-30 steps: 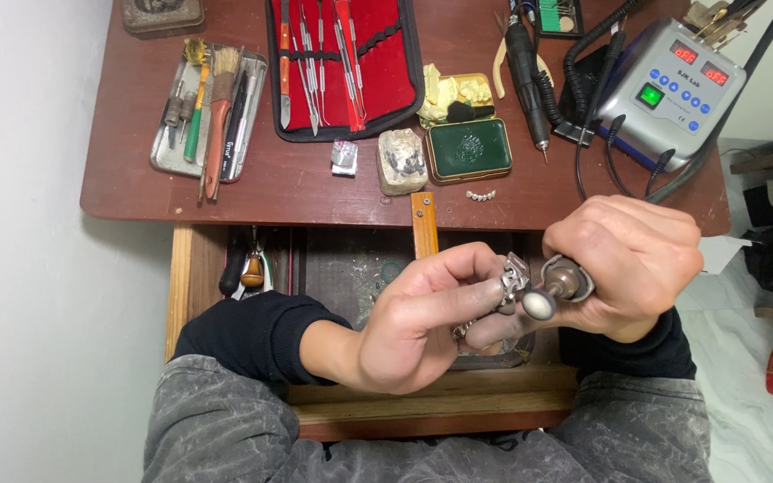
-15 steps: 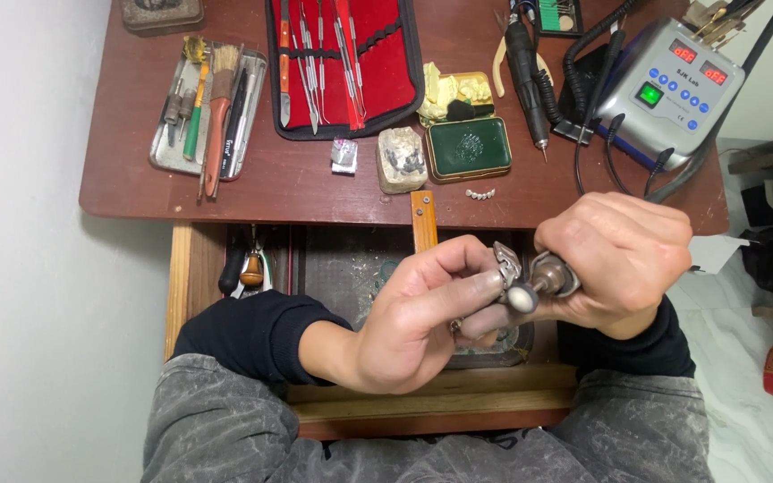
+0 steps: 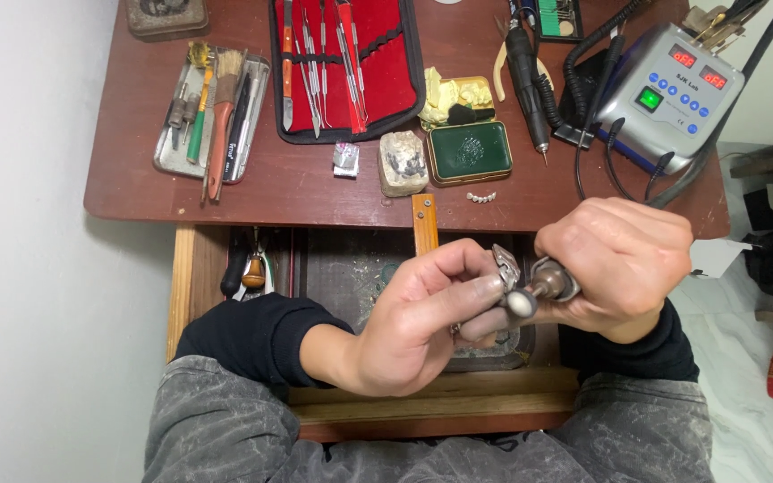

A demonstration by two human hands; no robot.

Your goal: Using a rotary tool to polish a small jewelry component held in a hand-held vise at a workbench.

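Silver metal piece [image 3: 505,266] pinched in left hand [image 3: 422,317] fingertips; right hand [image 3: 624,264] at 3 o'clock grips rotary handpiece [image 3: 543,286], round tip touching it. Green tin [image 3: 469,152] at 12 o'clock on table [image 3: 315,192].

Probably a dental-lab workbench: control box [image 3: 668,94], red tool roll [image 3: 346,67].

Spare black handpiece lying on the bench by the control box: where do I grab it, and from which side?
Probably the thick black barrel, taken from above with fingers across its width. The handpiece lies flat, its thin bit tip pointing toward the bench's near edge, so stay clear of that end. The green tin crowds its left and the coiled cord its right.
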